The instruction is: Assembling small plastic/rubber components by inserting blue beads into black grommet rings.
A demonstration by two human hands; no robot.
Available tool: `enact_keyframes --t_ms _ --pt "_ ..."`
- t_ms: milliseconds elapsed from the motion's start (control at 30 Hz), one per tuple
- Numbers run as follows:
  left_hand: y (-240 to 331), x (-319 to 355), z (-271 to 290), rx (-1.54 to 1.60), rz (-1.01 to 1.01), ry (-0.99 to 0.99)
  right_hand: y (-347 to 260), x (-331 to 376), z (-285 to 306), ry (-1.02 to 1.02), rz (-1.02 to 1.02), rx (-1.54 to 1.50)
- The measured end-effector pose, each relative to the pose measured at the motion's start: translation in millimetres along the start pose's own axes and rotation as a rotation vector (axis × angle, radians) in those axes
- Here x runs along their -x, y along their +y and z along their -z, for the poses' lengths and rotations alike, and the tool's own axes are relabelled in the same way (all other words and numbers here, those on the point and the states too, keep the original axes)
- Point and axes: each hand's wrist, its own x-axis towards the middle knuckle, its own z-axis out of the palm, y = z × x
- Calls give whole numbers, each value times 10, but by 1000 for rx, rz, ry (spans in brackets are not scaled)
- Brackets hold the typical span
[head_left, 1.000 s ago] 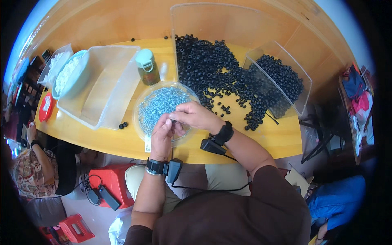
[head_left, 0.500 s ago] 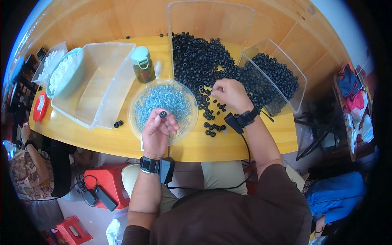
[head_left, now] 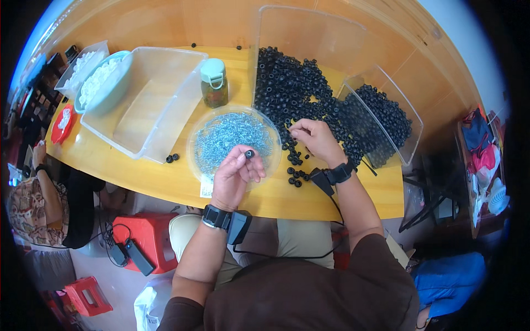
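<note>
- Presently the left hand [head_left: 231, 177] is over the near side of a round clear dish [head_left: 192, 154], thumb and fingers grasping one black piece [head_left: 249, 154], its hole visible.
- The right hand [head_left: 317, 140] is at the near edge of a heap of black pieces [head_left: 292, 83]; its fingers are bent together, and I cannot tell whether they grip anything.
- Inside the dish lie small, shiny blue pieces [head_left: 229, 132].
- A few loose black pieces [head_left: 298, 175] sit on the yellow worktop [head_left: 364, 199] between the dish and the right wrist.
- Just beyond the dish stands a bottle [head_left: 214, 91] with a mint-green lid; farther left are a clear bin [head_left: 144, 113] and a mint-green bowl [head_left: 113, 91] of white pieces [head_left: 100, 80].
</note>
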Motion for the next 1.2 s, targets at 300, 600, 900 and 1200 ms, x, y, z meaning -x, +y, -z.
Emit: enact_keyframes --t_ms 300,600,900,1200 --pt "48 13 63 58 -21 -6 -705 -137 -541 -308 65 -645" --pt "144 19 184 71 -91 4 -788 -213 -624 -359 161 -586" --pt "105 1 169 64 -76 34 -683 -237 -614 -414 68 -692" --pt "82 14 137 49 -44 39 -739 -219 -563 -240 68 -795"
